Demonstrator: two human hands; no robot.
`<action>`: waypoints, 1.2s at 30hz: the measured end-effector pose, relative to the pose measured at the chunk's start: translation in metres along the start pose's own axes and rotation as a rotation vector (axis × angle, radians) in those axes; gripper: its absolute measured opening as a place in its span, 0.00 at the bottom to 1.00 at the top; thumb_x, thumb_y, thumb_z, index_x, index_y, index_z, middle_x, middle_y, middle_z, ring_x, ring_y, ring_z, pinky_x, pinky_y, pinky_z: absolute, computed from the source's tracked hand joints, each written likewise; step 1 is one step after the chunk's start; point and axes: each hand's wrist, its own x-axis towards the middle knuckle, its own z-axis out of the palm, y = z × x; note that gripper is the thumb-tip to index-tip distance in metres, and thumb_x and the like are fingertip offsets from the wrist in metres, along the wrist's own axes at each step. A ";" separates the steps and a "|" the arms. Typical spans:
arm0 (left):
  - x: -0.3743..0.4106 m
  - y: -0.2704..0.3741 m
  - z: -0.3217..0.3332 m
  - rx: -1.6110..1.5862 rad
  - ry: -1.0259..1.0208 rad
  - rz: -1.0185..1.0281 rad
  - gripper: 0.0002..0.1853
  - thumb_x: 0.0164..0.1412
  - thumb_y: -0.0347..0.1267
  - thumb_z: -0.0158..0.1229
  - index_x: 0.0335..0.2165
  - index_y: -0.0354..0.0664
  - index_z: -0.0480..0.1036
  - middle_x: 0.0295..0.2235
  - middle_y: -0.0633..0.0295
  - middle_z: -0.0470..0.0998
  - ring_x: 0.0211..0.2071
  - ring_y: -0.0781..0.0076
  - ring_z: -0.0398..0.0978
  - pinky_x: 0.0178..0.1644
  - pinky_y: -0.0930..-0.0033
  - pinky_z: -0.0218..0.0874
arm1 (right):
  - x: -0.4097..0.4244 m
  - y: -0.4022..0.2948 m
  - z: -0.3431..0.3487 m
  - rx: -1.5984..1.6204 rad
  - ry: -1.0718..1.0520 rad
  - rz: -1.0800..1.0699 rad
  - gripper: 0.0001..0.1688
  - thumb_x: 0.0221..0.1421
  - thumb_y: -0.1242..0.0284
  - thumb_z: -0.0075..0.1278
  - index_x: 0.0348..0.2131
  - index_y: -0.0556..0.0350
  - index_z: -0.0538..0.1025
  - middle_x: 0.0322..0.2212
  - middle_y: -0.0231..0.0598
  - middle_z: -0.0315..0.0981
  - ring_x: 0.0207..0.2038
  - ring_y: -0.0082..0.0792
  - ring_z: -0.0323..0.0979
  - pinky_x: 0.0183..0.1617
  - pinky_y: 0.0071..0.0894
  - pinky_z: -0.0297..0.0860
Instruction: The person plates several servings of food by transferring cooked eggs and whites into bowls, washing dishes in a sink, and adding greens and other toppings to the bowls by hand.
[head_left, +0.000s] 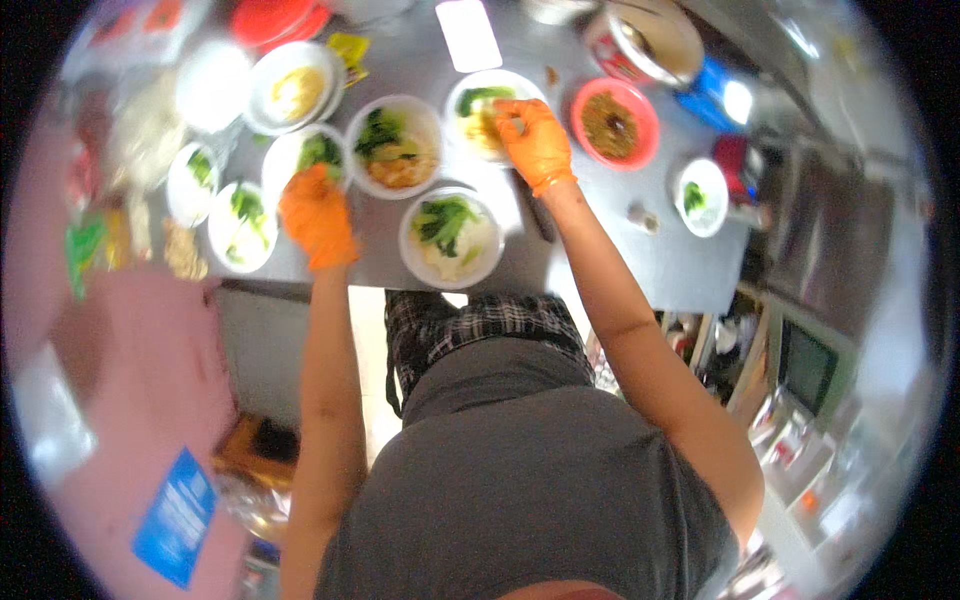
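Both of my hands wear orange gloves. My right hand (536, 142) is over the right rim of a white bowl (451, 112) with leafy greens (484, 94) and pale yellow food in it. Its thumb and fingertips come close together, but blur hides whether they pinch something. My left hand (319, 221), fingers curled, is at the near edge of another white bowl (279, 156) with greens (319, 150); what it may hold is hidden. Between the hands are a bowl with greens and orange-brown food (401, 166) and, nearer me, a bowl of greens over pale food (450, 232).
A red bowl of brown minced food (609, 124) is on the metal table (637, 255), near a large tub (645, 45). One small bowl with greens (703, 196) stands at the right, two at the left. A dark-handled utensil (534, 210) lies beneath my right wrist.
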 end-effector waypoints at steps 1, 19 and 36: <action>-0.007 -0.005 0.003 0.068 0.130 0.071 0.10 0.48 0.30 0.58 0.32 0.40 0.78 0.30 0.54 0.78 0.30 0.57 0.75 0.37 0.62 0.66 | -0.009 -0.002 -0.020 0.014 0.060 0.044 0.11 0.50 0.68 0.51 0.35 0.49 0.78 0.34 0.42 0.72 0.39 0.44 0.71 0.43 0.36 0.66; -0.014 0.016 -0.037 -0.219 0.238 -0.075 0.17 0.47 0.21 0.51 0.39 0.35 0.72 0.37 0.60 0.73 0.32 0.73 0.66 0.39 0.73 0.59 | -0.066 0.338 -0.196 -0.511 0.053 0.632 0.25 0.43 0.62 0.51 0.38 0.64 0.73 0.35 0.59 0.73 0.41 0.52 0.72 0.47 0.41 0.64; -0.049 -0.071 -0.053 -1.090 0.380 -0.844 0.07 0.56 0.27 0.51 0.35 0.40 0.72 0.18 0.69 0.62 0.11 0.78 0.56 0.14 0.76 0.49 | -0.045 0.109 -0.204 0.552 0.478 0.250 0.15 0.56 0.70 0.51 0.43 0.55 0.70 0.32 0.30 0.72 0.29 0.19 0.65 0.30 0.17 0.61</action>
